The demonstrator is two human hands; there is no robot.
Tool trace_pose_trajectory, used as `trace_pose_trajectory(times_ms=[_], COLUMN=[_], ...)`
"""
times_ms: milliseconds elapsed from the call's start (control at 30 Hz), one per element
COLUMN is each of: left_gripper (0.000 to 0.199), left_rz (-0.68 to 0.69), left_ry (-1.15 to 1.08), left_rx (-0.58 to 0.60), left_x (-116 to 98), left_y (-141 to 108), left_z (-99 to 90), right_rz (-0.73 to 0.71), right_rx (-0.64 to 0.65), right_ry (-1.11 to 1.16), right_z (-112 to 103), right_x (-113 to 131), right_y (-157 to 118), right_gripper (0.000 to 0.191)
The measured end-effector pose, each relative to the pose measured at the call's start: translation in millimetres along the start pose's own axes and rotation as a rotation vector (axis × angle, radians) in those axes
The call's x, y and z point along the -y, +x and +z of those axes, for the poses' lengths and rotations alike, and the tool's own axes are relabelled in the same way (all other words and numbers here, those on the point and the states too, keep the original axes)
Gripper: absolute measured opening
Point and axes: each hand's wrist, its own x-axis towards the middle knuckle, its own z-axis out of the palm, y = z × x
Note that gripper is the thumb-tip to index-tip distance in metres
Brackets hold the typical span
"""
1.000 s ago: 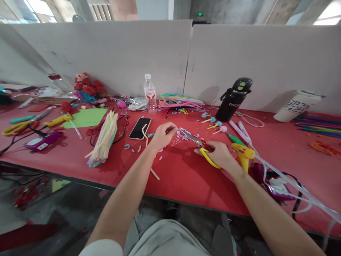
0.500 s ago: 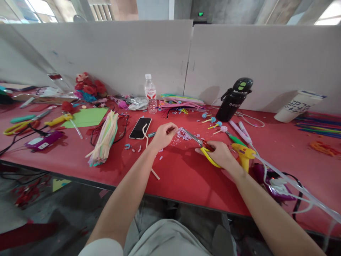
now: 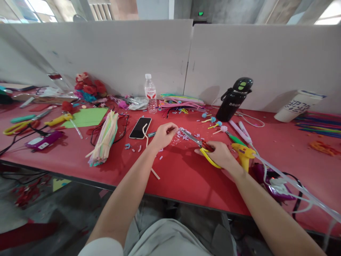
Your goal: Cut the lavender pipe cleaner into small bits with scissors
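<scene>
My left hand [image 3: 165,135] is closed in a pinch, thumb against forefinger, on what looks like a short lilac pipe cleaner piece, mostly hidden by the fingers. Scissors [image 3: 209,158] with yellow and red handles are gripped in my right hand [image 3: 221,153]. Their blades point up and left, with the tips close to my left fingertips. Beneath and around the blades lies a scatter of lilac clippings [image 3: 186,136]. A pale pipe cleaner [image 3: 147,137] runs bent beside the phone [image 3: 140,128] and passes under my left forearm.
A pipe cleaner bundle [image 3: 104,140] lies at left, near green paper [image 3: 87,117]. Behind stand a water bottle [image 3: 151,94] and a black flask [image 3: 234,101]. Small pompom stems [image 3: 215,125], a yellow glue gun [image 3: 243,153] and a purple device with cables [image 3: 279,188] are at right.
The scissors and my right hand have shifted very slightly left, bringing the blade tips nearer my left fingertips. My left hand stays in place.
</scene>
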Motion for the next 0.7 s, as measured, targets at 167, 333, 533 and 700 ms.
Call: trace_pose_trajectory(times_ms=[167, 333, 533, 700], left_gripper=[0.021, 0.021, 0.021, 0.020], left_rz=[-0.011, -0.022, -0.026, -0.026], left_ry=[0.000, -0.009, -0.014, -0.020], left_rx=[0.006, 0.002, -0.004, -0.008], left_x=[0.6, 0.3, 0.0, 0.3], left_y=[-0.3, -0.2, -0.2, -0.3], left_z=[0.1, -0.3, -1.1, -1.1], right_rz=[0.003, 0.002, -0.008, 0.000], right_rx=[0.004, -0.006, -0.031, -0.016], right_ry=[-0.003, -0.008, -0.020, -0.014], right_z=[0.6, 3.2, 1.9, 2.2], right_x=[-0.9, -3.8, -3.7, -3.7], right_y=[0.3, 2.1, 1.2, 0.2], right_gripper=[0.057, 0.059, 0.057, 0.055])
